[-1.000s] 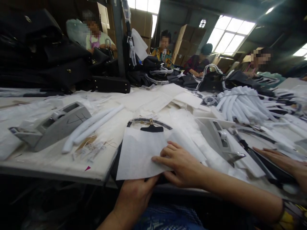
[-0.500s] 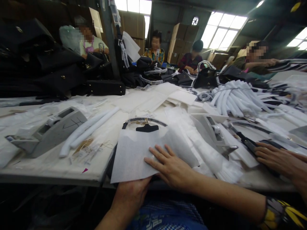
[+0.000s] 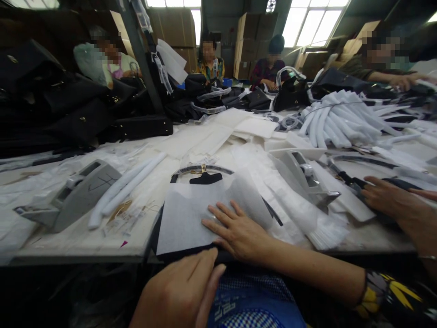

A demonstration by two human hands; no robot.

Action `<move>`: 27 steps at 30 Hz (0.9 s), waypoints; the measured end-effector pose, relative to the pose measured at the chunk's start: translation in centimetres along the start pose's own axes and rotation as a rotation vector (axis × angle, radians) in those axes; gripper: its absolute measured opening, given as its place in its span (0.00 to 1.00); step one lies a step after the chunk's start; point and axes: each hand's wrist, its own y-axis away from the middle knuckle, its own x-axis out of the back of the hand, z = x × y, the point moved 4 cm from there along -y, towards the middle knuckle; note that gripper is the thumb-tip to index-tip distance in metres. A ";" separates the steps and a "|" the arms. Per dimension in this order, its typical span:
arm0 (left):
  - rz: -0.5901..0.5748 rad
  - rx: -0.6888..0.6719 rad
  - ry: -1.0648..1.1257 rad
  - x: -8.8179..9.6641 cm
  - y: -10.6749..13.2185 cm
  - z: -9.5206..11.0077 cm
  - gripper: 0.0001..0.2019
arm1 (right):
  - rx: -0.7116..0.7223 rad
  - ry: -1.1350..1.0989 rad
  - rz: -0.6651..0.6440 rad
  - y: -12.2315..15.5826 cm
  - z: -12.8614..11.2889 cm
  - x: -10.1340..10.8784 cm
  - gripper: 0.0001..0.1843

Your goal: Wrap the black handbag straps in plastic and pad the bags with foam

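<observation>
A black handbag [image 3: 159, 230] lies at the table's front edge, mostly covered by a thin white sheet [image 3: 184, 218]. Past the sheet shows the bag's wrapped handle [image 3: 184, 169], with a gold buckle and a black tab [image 3: 205, 178]. My right hand [image 3: 235, 232] rests flat on the sheet, fingers spread. Just in front of the bag's near edge is my left hand [image 3: 180, 284], its fingers pressed together with the thumb close beside them. Whatever it may hold is hidden.
Grey tape dispensers [image 3: 87, 191] [image 3: 303, 175] stand to either side. White foam tubes [image 3: 128, 189] lie left; a bundle of white tubes [image 3: 341, 120] is at back right. At right, another person's hand [image 3: 389, 198] touches a dark bag. Black bags [image 3: 51, 91] are piled at left.
My left hand has come out from under the sheet's near edge, back toward me, exposing the bag's dark front edge. The right hand stays flat on the sheet. The view has tilted down slightly.
</observation>
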 end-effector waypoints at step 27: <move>0.010 0.153 0.081 -7.9 -0.5 -5.5 0.24 | 0.060 0.079 -0.113 -0.3 2.0 2.5 0.22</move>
